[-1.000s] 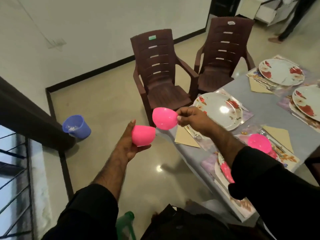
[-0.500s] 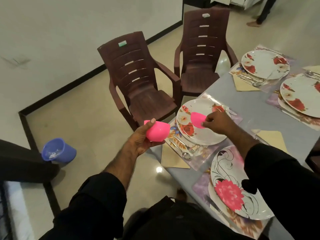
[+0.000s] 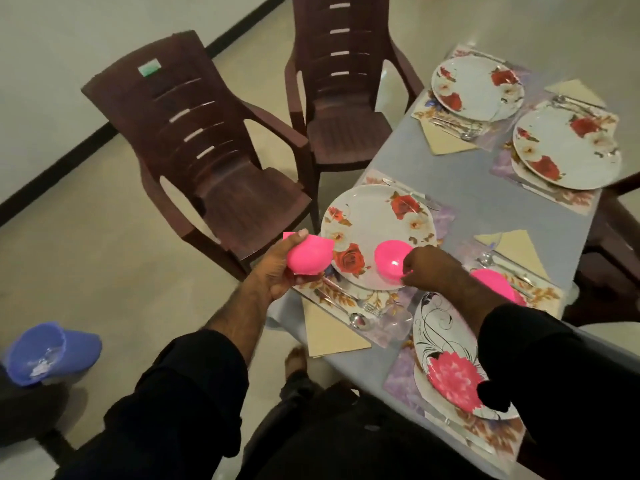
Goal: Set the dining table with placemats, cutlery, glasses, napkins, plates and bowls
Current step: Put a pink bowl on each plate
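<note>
Here my right hand (image 3: 420, 268) pinches the rim of a pink bowl (image 3: 391, 259) to seat it on the rose-patterned plate (image 3: 375, 216), while my left hand (image 3: 277, 268) grips the spare pink bowl (image 3: 306, 256) clear of the table edge, ready for another placemat (image 3: 550, 195).

The scene is dim and evenly lit, with muted colour and a soft, slightly smeared look throughout. No lamp shows; faint sheen lies on the pale floor (image 3: 114, 271) left of the grey table (image 3: 485, 199), and a small glint sits inside the pink bowl (image 3: 393, 258) on the near flowered plate (image 3: 374, 220). Shadows are weak and diffuse, pooling under the dark chair (image 3: 214, 157) left of the table. The blue bucket (image 3: 45, 351), far left of the table, is blurred. The wide lens bends lines toward the edges; the black sleeves below the table lose all detail.
</note>
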